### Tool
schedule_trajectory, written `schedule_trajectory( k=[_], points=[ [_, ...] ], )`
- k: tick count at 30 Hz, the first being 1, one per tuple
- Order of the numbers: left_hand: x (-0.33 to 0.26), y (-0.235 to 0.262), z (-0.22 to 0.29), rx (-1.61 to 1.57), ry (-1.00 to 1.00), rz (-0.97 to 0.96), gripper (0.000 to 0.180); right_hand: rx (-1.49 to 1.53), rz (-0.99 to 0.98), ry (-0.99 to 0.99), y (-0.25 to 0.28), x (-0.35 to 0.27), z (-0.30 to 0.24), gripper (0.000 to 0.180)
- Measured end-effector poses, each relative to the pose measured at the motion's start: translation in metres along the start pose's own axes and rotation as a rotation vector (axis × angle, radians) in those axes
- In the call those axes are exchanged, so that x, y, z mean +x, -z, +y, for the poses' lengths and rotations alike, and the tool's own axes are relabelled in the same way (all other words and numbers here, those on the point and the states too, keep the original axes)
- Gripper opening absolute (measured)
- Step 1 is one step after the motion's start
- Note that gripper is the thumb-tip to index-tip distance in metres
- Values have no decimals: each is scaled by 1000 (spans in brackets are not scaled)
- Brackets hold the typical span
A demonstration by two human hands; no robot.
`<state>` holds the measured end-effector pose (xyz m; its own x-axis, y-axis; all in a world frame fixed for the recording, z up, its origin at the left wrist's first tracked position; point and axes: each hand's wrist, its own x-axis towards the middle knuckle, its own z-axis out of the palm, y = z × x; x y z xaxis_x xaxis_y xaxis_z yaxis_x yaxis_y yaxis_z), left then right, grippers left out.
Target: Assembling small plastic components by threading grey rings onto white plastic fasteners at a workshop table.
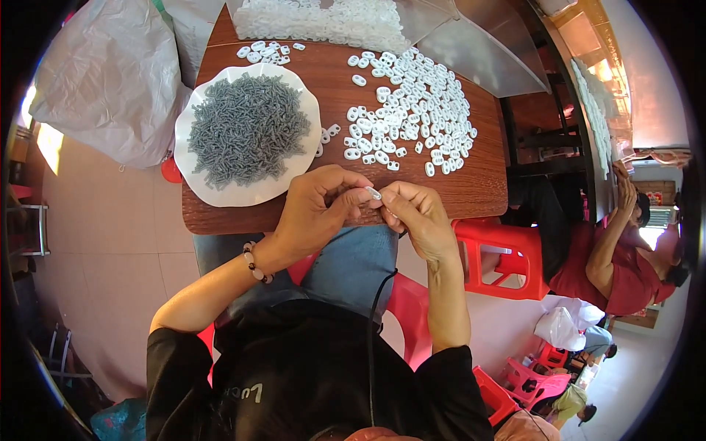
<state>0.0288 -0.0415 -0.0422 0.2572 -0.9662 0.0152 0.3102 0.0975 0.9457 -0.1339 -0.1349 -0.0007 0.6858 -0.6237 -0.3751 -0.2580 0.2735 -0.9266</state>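
Note:
Just past the table's front edge, my two hands meet in front of me. My left hand (pixel 315 206) pinches a small white oval plastic piece (pixel 374 193) between thumb and forefinger. My right hand (pixel 421 220) is closed in a pinch at the other end of that piece; any smaller part in its fingertips is hidden. Left of my hands, a white scalloped plate (pixel 193 185) holds a heap of small grey ribbed plastic parts (pixel 246 128). Beyond them, many loose white oval pieces with holes (pixel 412 103) lie spread over the brown wooden table (pixel 482 187).
Clear-white pieces (pixel 320 22) form a layer at the far edge. A big white plastic bag (pixel 110 81) stands at left. To the right are a red stool (pixel 500 257) and a person in a dark red top (pixel 618 268) at another table. More people sit farther back.

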Motion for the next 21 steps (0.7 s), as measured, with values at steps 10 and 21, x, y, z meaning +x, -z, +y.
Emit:
schedule_trajectory(
  k=[10,21],
  points=[
    [-6,-4,-2,517,-466,84,16,-214,143,174,-4,-9,4,20],
    [-8,-3,-3,654,-505,41,17,-558,380,253,-22,-20,-5,10]
  ],
)
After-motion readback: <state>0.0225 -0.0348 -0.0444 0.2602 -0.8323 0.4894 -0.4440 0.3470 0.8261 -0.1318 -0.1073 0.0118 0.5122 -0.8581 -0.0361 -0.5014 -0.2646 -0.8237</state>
